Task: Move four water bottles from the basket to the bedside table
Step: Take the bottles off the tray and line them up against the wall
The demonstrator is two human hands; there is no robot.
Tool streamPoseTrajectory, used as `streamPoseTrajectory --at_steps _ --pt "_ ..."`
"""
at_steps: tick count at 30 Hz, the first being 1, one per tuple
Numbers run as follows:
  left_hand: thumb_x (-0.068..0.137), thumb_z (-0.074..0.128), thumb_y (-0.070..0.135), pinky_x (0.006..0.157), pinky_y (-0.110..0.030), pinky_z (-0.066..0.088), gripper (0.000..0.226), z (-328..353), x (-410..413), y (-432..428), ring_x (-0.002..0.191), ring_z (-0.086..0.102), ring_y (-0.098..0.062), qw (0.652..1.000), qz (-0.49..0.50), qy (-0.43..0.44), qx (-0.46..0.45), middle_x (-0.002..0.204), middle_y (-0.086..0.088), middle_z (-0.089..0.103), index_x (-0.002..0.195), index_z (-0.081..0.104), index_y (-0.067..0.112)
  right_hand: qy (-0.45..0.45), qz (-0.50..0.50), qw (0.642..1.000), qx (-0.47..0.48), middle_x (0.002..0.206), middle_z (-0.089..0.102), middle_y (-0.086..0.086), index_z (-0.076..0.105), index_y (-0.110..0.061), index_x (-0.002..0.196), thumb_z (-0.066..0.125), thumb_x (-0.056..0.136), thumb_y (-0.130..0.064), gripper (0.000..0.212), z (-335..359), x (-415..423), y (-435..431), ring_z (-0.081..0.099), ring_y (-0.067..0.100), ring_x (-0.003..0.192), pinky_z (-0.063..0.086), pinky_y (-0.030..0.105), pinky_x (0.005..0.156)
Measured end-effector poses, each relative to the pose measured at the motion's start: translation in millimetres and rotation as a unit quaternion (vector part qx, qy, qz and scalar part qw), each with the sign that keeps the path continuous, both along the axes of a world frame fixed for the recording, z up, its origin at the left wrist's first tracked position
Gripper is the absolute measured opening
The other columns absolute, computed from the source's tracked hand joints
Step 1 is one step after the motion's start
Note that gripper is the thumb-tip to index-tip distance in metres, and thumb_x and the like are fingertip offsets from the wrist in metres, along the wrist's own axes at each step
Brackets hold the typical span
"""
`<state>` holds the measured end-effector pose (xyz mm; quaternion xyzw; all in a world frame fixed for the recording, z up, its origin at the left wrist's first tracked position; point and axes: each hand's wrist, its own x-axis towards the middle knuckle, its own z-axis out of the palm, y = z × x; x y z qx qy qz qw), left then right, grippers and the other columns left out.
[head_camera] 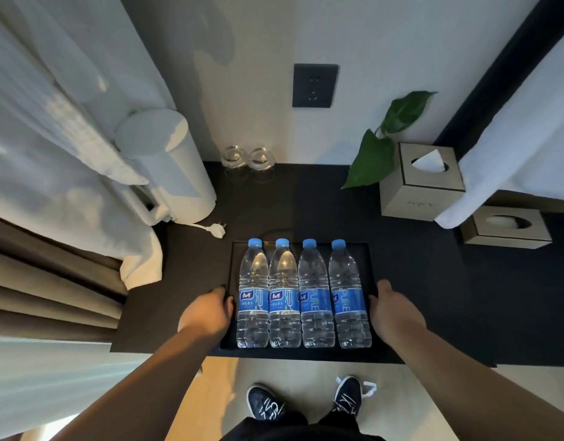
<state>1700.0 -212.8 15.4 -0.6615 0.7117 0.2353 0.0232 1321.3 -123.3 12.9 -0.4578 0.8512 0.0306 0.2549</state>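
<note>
Several clear water bottles with blue caps and blue labels (pixel 283 297) lie side by side in a shallow black tray-like basket (pixel 363 259) on the dark bedside table (pixel 417 281). Their caps point toward the wall. My left hand (pixel 207 311) grips the basket's left rim, fingers curled over the edge beside the leftmost bottle (pixel 253 297). My right hand (pixel 393 313) holds the basket's right rim, next to the rightmost bottle (pixel 349 297).
A white electric kettle (pixel 169 163) with a loose plug (pixel 215 230) stands back left. Two upturned glasses (pixel 247 159) sit by the wall. A tissue box (pixel 422 183), a green plant (pixel 379 148) and a second box (pixel 506 227) are at right. Curtains hang left.
</note>
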Motion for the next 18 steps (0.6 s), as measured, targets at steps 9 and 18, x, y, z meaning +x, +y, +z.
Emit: streamPoseTrajectory --at_steps 9,18 --pt "0.096 0.046 0.044 0.060 -0.030 0.044 0.028 32 9 -30 0.076 0.065 -0.026 0.997 -0.002 -0.009 -0.074 0.080 0.000 0.067 0.082 0.057 0.023 -0.023 -0.025 0.999 0.004 0.080 0.063 -0.001 0.056 -0.022 0.082 0.051 0.098 -0.044 0.028 29 -12 -7 0.061 0.014 0.071 0.045 0.031 0.056" --pt "0.091 0.044 0.049 0.055 -0.029 0.039 0.032 55 -27 -63 0.066 0.057 -0.014 0.994 -0.056 0.030 -0.091 0.068 0.009 0.057 0.070 0.048 0.025 -0.043 -0.024 0.997 -0.065 0.074 0.064 -0.001 0.056 -0.023 0.079 0.050 0.098 -0.042 0.027 68 20 -51 0.063 0.015 0.063 0.043 0.030 0.050"
